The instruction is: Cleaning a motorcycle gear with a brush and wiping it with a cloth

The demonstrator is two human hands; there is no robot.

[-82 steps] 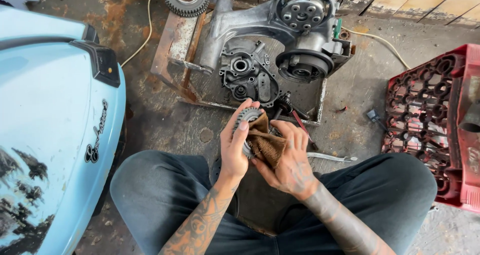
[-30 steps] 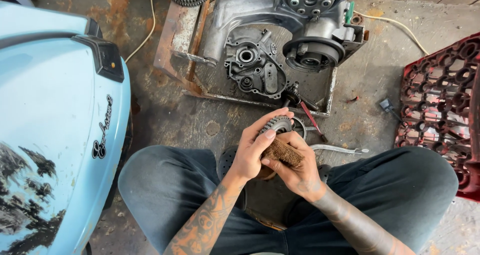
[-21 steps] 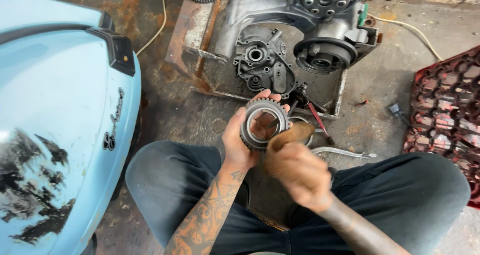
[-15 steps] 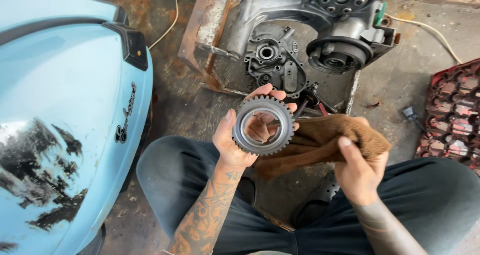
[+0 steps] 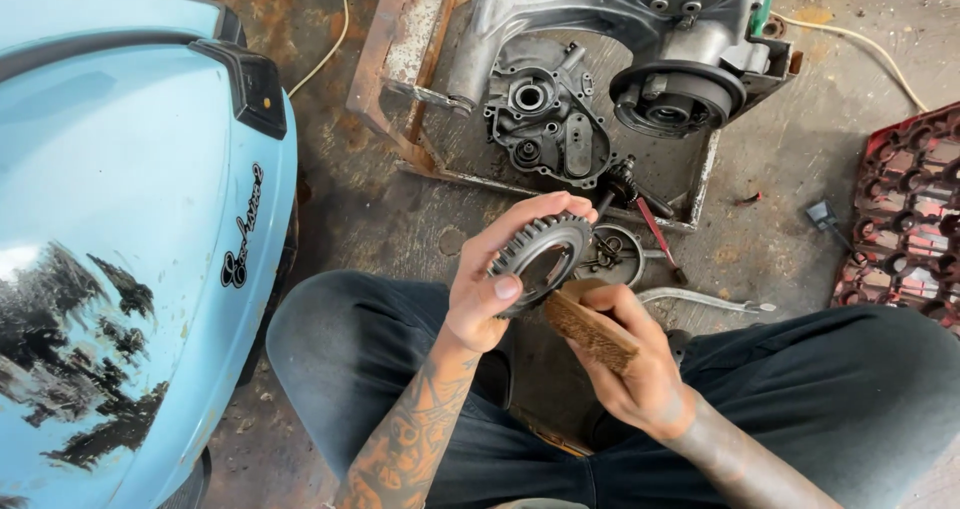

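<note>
Hands first: my left hand (image 5: 495, 279) is clamped on a round toothed gear (image 5: 540, 256), thumb across its near face and fingers curled over the far rim, holding it up above my lap with the open centre tilted toward me. My right hand (image 5: 625, 364) is closed around a folded brown rag (image 5: 590, 329), gripping it between thumb and fingers. One end of the rag sits just beside the lower edge of the gear, close enough that I cannot tell whether the two touch.

I am sitting cross-legged on the concrete floor (image 5: 800, 159), dark trousers (image 5: 830, 399) on both sides of my hands. Straight ahead lies an engine casing (image 5: 590, 79), grey metal with its cover off, resting in a rusty metal frame (image 5: 400, 69). Just beyond the gear, a small round pan (image 5: 612, 254) holds loose bits, and a red-handled screwdriver (image 5: 658, 237) lies beside it. A wrench (image 5: 705, 299) lies on the floor near my right knee.

On my left stands a light blue scooter body (image 5: 120, 249), its paint worn away in dark patches low down. At the right edge is a red plastic crate (image 5: 905, 219) with round pockets. A pale cable (image 5: 860, 44) runs across the floor behind the engine.
</note>
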